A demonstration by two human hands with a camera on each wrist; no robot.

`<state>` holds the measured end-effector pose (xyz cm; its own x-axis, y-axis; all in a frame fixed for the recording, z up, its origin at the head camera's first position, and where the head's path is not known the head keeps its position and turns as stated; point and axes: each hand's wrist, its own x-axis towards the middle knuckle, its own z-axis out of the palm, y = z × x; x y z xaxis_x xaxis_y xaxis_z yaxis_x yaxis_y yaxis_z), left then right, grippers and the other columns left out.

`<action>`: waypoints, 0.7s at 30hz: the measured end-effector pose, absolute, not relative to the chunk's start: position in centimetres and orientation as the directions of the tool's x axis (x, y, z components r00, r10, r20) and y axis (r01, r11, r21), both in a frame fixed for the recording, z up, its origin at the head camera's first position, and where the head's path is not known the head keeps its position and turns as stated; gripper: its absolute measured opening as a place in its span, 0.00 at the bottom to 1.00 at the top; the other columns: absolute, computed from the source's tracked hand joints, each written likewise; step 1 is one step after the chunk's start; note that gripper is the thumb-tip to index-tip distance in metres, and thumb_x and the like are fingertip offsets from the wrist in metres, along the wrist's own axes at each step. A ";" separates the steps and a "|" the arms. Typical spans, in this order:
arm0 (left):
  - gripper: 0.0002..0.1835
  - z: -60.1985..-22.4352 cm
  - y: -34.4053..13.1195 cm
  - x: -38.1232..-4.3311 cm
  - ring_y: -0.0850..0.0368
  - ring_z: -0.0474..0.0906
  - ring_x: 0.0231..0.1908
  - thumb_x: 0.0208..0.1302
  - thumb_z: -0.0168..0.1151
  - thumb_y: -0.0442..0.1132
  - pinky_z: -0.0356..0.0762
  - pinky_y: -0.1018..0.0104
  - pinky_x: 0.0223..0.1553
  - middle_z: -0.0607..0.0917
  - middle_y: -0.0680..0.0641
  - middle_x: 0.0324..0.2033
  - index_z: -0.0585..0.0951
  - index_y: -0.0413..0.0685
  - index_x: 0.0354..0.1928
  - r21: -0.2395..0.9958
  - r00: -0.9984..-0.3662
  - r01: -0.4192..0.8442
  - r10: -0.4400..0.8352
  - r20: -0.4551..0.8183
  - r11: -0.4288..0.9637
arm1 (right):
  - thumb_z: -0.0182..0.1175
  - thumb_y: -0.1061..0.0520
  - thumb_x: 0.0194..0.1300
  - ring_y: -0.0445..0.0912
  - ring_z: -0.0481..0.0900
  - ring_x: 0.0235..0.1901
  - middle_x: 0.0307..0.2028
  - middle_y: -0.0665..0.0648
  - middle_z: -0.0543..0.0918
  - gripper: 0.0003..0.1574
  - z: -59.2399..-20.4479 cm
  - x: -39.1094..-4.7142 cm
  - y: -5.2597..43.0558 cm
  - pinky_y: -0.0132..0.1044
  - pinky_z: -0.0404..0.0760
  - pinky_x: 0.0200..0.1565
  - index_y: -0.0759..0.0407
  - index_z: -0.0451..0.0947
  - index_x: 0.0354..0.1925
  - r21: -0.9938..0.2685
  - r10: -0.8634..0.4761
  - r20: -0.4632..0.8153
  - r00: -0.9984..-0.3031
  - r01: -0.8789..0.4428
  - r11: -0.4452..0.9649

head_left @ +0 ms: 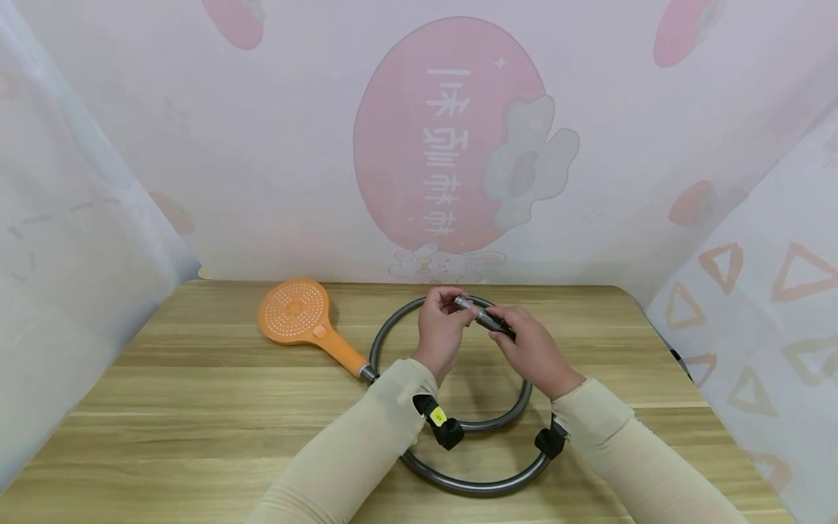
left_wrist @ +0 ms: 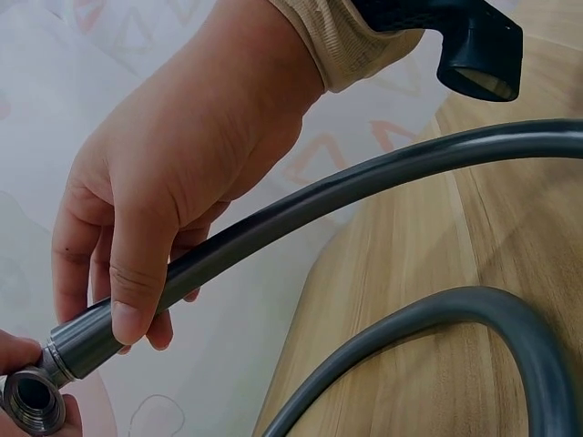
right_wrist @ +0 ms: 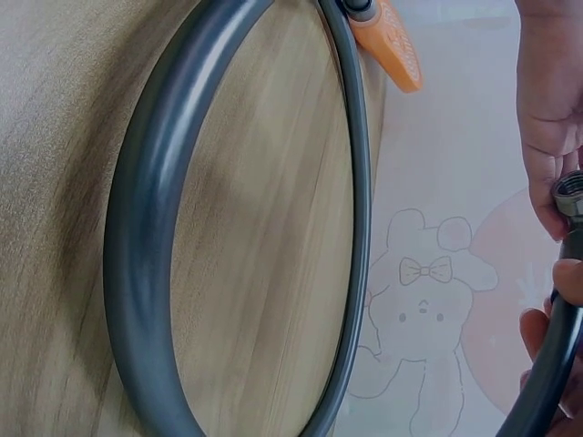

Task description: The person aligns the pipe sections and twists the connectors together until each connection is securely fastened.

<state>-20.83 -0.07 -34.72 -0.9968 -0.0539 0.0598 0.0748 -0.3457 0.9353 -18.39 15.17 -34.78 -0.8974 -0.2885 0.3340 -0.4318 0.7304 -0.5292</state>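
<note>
A dark grey shower hose [head_left: 481, 489] lies looped on the table, and its free end is raised between both hands. My left hand [head_left: 440, 327] pinches the metal nut [left_wrist: 35, 401] at that end, its threaded opening showing in the left wrist view. Just behind the nut, my right hand [head_left: 529, 348] grips the hose, thumb on one side and fingers on the other. At the hose's other end is an orange shower head [head_left: 296, 314], spray face up, left of the hands. In the right wrist view the nut [right_wrist: 569, 193] shows at the right edge.
The wood-grain table [head_left: 196, 437] runs back to a printed curtain [head_left: 294, 145], with more curtain at both sides. Black wrist cameras [head_left: 449, 432] hang under the sleeves, overlapping the hose loops in the head view.
</note>
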 end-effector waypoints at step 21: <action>0.18 -34.9 -0.1 -20.8 0.57 0.75 0.38 0.56 0.64 0.21 0.75 0.71 0.35 0.77 0.39 0.45 0.73 0.34 0.49 0.942 -0.996 0.091 -0.047 0.080 -0.324 | 0.57 0.65 0.68 0.54 0.78 0.46 0.52 0.65 0.77 0.23 -34.7 -18.5 15.4 0.49 0.78 0.45 0.65 0.71 0.61 -0.518 -0.326 0.326 -0.887 -0.456 0.724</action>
